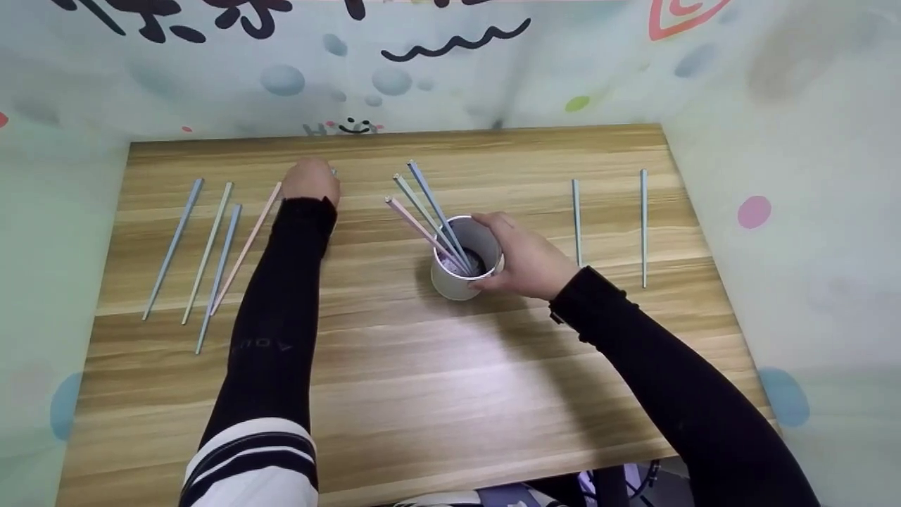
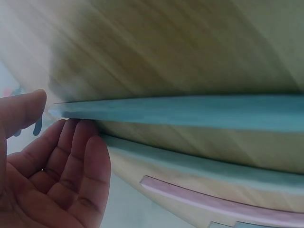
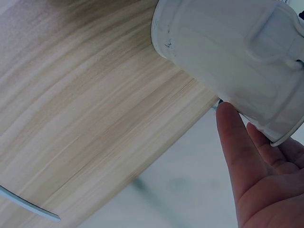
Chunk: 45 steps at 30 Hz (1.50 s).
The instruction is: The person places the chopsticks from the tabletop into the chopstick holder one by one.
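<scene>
With our right hand (image 1: 524, 264) wrapped around the white cup (image 1: 464, 271) mid-table to steady it, our left hand (image 1: 311, 179), fingers relaxed and open, reaches a teal chopstick (image 2: 190, 111) (far edge), which we should pinch near one end before lifting.

Wood-grain table (image 1: 422, 394); matt white plastic cup (image 1: 450, 278)
</scene>
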### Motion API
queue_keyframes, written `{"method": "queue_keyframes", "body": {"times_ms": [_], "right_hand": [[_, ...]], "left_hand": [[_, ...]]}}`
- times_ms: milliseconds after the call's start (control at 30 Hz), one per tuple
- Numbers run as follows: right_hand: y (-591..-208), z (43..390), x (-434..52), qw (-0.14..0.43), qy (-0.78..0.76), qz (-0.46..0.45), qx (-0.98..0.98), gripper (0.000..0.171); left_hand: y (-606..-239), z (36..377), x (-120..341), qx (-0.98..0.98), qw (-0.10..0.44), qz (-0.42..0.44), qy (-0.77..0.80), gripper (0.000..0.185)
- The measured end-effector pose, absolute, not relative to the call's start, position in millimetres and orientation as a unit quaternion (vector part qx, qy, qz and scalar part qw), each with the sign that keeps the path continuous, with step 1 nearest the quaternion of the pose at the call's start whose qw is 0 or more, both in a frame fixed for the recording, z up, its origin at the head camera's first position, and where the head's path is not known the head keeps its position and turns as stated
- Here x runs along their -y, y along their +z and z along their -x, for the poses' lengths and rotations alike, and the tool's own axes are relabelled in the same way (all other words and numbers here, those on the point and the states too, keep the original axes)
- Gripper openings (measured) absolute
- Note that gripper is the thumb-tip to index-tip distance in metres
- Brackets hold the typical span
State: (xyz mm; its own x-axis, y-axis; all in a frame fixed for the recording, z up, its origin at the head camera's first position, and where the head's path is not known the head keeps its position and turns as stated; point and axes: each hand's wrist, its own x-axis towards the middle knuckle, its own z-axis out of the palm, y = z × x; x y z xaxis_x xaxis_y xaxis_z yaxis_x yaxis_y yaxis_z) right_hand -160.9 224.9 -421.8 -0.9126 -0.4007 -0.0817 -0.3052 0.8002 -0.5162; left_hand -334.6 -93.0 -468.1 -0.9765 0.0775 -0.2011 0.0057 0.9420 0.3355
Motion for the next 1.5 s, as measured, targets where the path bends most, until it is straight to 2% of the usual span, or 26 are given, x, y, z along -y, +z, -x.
{"method": "queue_keyframes", "body": {"times_ms": [300,633,1033,1300,1500], "right_hand": [[-419.5,160.0,-222.7,0.094,-0.256,0.19,-0.943,0.103],[-419.4,159.4,-222.1,0.097,-0.255,0.191,-0.943,0.101],[-412.7,158.8,-223.4,0.103,-0.236,0.183,-0.949,0.103],[-415.3,159.4,-222.8,0.1,-0.237,0.187,-0.948,0.102],[-417.9,161.3,-222.4,0.094,-0.244,0.201,-0.944,0.102]], "left_hand": [[-468.2,332.7,92.5,-0.983,0.121,-0.004,0.14,0.035],[-464.3,325.9,96.1,-0.982,0.109,-0.025,0.151,0.035],[-437.5,315.5,88.8,-0.977,0.071,-0.081,0.182,0.028],[-418.7,303.7,89.6,-0.968,0.089,-0.079,0.221,0.04],[-397.7,289.2,94.4,-0.963,0.063,-0.087,0.246,0.037]]}}
